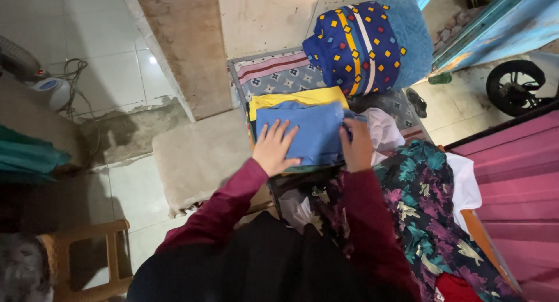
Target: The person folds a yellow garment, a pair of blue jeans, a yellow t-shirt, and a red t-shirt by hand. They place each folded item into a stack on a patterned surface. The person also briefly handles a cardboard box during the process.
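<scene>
A folded blue cloth (317, 133) lies on top of a folded yellow cloth (297, 98) in a small stack. My left hand (275, 148) rests flat on the blue cloth's left side, fingers spread. At the cloth's right edge, my right hand (356, 145) has its fingers curled around the fabric. Both arms wear dark red sleeves. A white cloth (384, 130) lies just right of the stack.
A rolled blue patterned blanket (364, 43) sits behind the stack on a patterned mat (279, 72). A dark floral garment (422, 203) is heaped at right beside a pink ribbed surface (518, 180). A wooden stool (87, 261) stands at lower left, and a wheel (515, 86) at far right.
</scene>
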